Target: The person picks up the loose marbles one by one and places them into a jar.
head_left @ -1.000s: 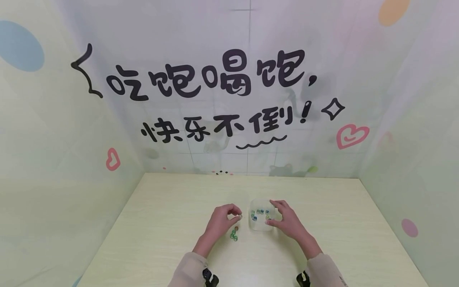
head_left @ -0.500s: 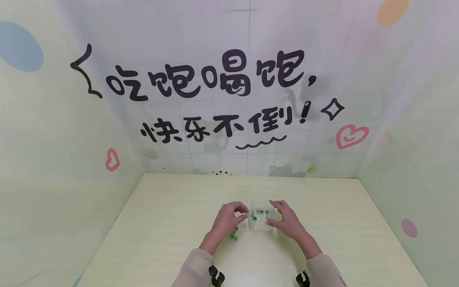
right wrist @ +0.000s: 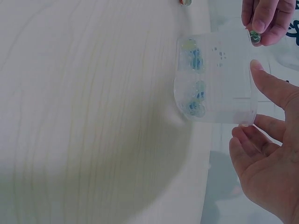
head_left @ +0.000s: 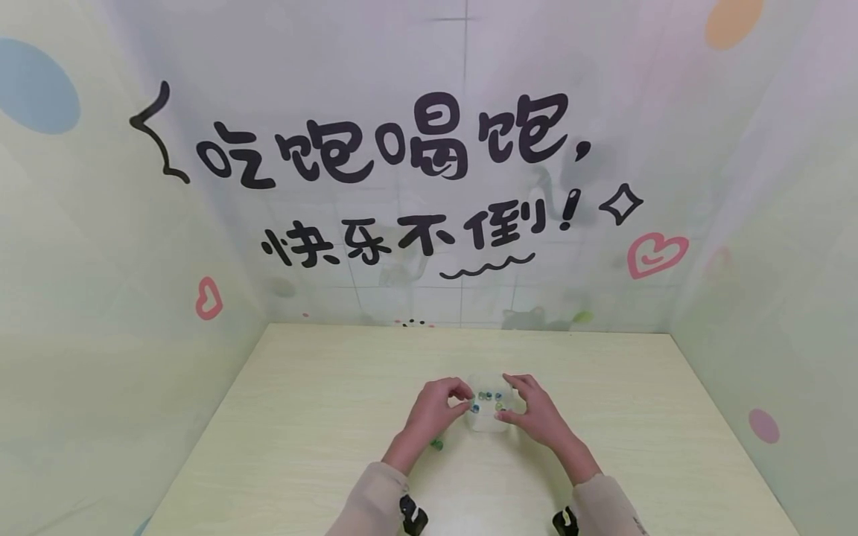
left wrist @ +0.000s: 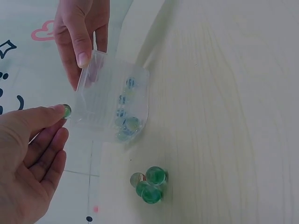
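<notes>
A clear plastic box (head_left: 488, 421) stands on the table with several blue and green marbles (left wrist: 122, 112) on its bottom. My left hand (head_left: 439, 406) pinches one green marble (left wrist: 67, 111) between thumb and fingertips, right at the box's rim on its left side. On the other side, my right hand (head_left: 536, 413) grips the box by its rim, thumb at the near side and fingers farther back, as the right wrist view shows (right wrist: 268, 135). Below the left hand lies a small cluster of loose marbles (left wrist: 152, 184), mostly green, partly hidden by that wrist in the head view.
The pale wooden table (head_left: 335, 372) is walled in by a printed curtain (head_left: 375, 67) with black lettering and pink hearts. Black straps (head_left: 413, 515) sit at both wrists, below the beige sleeves (head_left: 375, 499).
My left hand has moved right, from above the loose marbles to the box's rim, carrying the marble. The right hand has stayed on the box.
</notes>
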`<state>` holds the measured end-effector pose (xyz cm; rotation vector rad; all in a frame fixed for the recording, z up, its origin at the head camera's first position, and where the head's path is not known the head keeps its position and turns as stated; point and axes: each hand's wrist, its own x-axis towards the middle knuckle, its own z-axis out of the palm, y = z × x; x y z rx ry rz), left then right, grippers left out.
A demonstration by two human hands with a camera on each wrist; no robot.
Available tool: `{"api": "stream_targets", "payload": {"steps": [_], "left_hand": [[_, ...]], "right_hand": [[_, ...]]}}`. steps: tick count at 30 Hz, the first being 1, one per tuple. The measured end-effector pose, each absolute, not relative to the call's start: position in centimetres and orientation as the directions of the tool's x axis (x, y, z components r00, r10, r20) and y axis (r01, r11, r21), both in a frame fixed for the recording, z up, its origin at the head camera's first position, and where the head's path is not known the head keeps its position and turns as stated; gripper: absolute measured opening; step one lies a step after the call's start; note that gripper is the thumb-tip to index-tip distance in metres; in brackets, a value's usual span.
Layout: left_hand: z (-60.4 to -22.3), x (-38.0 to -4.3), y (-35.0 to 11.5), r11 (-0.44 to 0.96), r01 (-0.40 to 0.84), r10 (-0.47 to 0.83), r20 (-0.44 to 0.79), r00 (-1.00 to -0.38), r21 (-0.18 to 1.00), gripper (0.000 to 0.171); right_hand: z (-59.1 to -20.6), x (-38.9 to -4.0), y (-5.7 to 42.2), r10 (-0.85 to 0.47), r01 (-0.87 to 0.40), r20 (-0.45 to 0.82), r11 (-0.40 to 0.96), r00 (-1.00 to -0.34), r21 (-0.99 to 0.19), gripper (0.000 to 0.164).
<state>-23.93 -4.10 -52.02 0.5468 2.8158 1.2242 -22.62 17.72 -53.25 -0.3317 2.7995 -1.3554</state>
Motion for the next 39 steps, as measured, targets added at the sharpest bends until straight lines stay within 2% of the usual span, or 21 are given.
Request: {"api": "stream_targets", "payload": {"steps": [9,39], "left_hand": [[-52.3,-23.5,-3.9,0.642,0.34,0.338,0.144,-0.93,0.688,0.01],[-54.0,-23.0,-7.5,0.652,0.235,0.272,0.066,-0.96,0.721,0.008]], "right_hand": [[-53.1,-22.4,17.6,-0.201,-0.202,0.097,0.61,-0.975,-0.766,0.069],[-53.1,-22.4,17.6,-0.187,-0.172,0.069,0.617,-0.98,-0.768,0.069]]}}
